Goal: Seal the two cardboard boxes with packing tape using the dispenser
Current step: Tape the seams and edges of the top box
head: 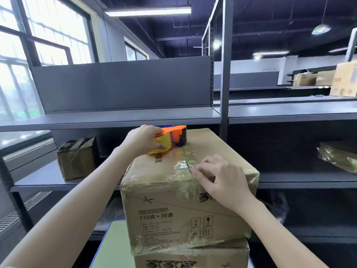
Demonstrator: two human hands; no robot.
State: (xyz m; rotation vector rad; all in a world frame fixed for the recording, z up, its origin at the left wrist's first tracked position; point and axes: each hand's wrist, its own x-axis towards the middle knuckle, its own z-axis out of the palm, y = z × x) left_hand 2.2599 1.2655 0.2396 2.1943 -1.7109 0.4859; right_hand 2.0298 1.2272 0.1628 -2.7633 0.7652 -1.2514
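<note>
The tape dispenser (170, 138) is grasped by the left hand (144, 140) on top of the upper box (183, 209), which is stacked on a lower box (191, 260). Its taped front edge is pressed by the loosely bent fingers of the right hand (218, 176). Behind, a small wrapped box (77, 158) is kept on a grey shelf (38, 178). A green table (114, 246) is seen below, windows (48, 35) at left.
</note>
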